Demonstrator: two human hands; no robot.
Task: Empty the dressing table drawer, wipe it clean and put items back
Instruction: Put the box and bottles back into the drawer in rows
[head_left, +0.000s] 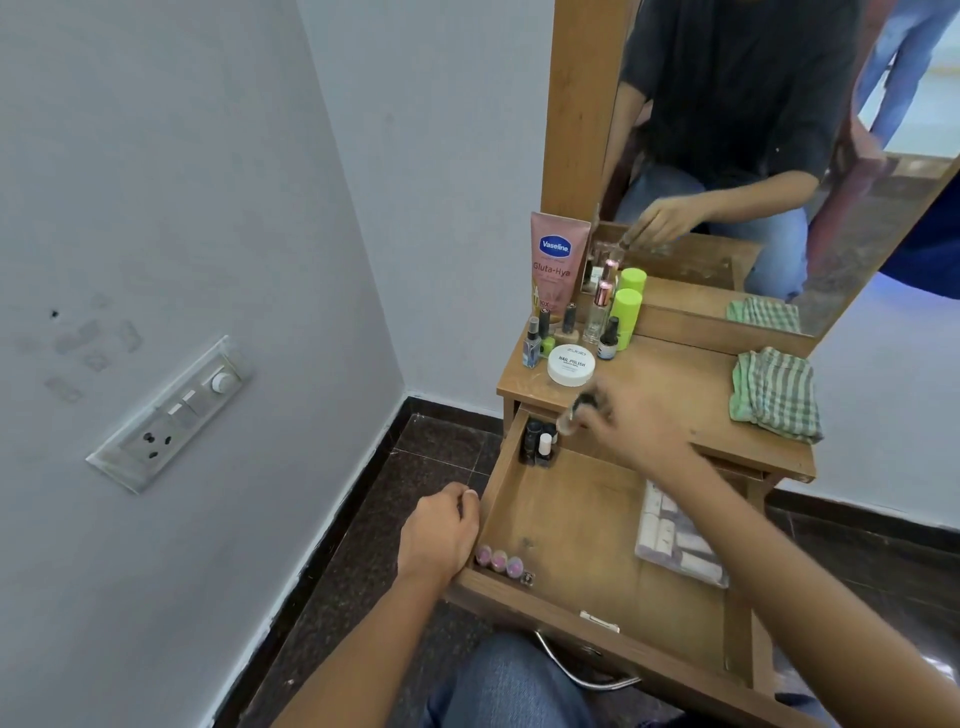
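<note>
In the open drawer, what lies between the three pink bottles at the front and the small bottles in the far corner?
Nothing; the head view shows only bare drawer floor between the pink bottles and the small bottles.

Centre right, before me: light wooden dressing table top (675, 384) | back left cluster: pink Vaseline tube (558, 260), white round nail-polish jar (570, 365), lime green cylinder bottle (626, 317), clear perfume bottle (597, 317) | right: folded green checked cloth (776, 395) | below: open wooden drawer (571, 519) | far-left corner: dark nail polish bottles (537, 441) | near-left: three pink-capped bottles (498, 560) | right: clear pouch (680, 540)
</note>
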